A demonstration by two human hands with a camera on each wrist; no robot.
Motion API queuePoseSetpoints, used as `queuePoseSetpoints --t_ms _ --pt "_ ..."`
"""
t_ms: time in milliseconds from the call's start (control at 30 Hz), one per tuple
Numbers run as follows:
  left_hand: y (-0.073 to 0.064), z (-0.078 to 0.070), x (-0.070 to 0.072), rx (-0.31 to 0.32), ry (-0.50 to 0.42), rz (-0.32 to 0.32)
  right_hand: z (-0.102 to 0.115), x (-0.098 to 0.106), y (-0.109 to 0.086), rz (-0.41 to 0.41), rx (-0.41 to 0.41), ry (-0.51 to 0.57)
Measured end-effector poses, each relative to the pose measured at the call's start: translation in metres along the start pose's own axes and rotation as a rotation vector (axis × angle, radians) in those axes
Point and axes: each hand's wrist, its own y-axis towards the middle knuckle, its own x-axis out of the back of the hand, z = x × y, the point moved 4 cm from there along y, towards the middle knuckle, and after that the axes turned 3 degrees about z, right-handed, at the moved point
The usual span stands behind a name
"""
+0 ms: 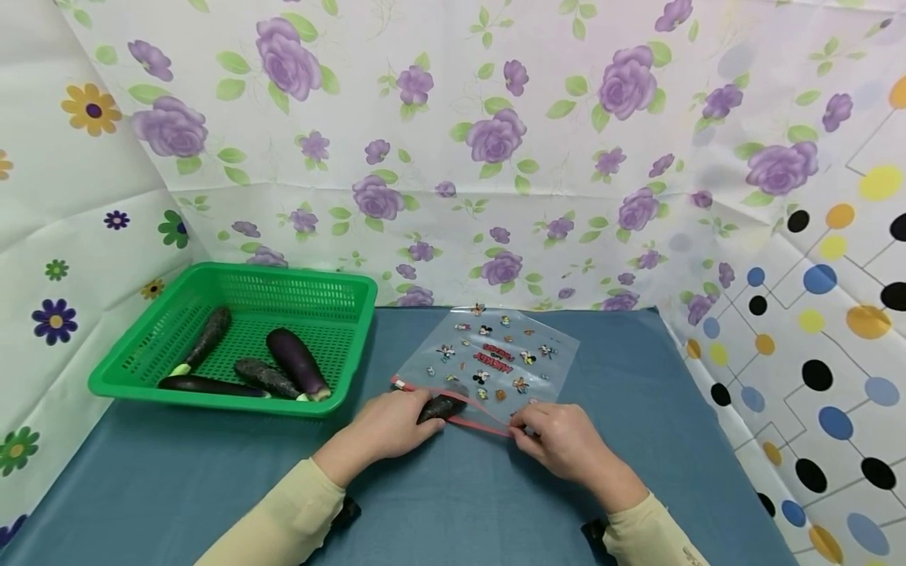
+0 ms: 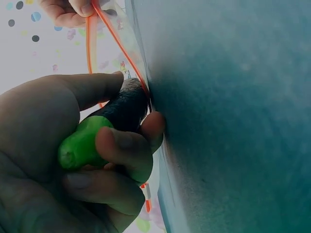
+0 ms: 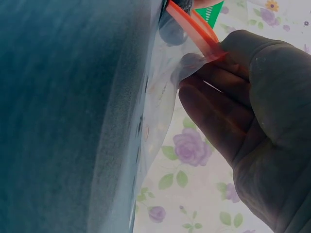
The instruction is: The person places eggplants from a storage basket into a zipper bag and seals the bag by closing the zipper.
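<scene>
A dark eggplant with a bright green stem end is gripped by my left hand. In the left wrist view, fingers and thumb curl round the eggplant close to its stem. Its far end sits inside the mouth of a clear zip bag printed with small cartoon figures and edged in red. The right hand pinches the right corner of that red edge between thumb and fingers. From the right wrist, the eggplant's rounded tip shows through the clear plastic of the bag.
A green plastic basket with several eggplants stands at the back left of the blue-covered table. Inside it, a smooth purple eggplant leans toward the right. Patterned cloth walls enclose the table at the back and sides.
</scene>
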Motion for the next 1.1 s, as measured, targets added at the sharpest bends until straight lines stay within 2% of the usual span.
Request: queuePoseSetpoints --t_ms 233,433,767,1100 --pt "-0.0020 -0.0033 0.0020 0.005 -0.014 0.039 -0.0010 0.0000 -0.0025 -0.029 0.008 0.010" --pt "-0.0030 -0.0057 0.0041 0.011 0.011 0.057 -0.0013 0.0011 -0.0027 -0.039 0.007 0.010" --pt "-0.0040 -0.0046 0.0019 -0.013 0.029 0.026 0.0000 0.0007 0.0000 -0.024 0.002 0.004" --pt "-0.0024 -0.0072 0.0022 0.021 0.043 -0.051 0.0002 0.0009 0.0001 -0.044 0.018 0.025"
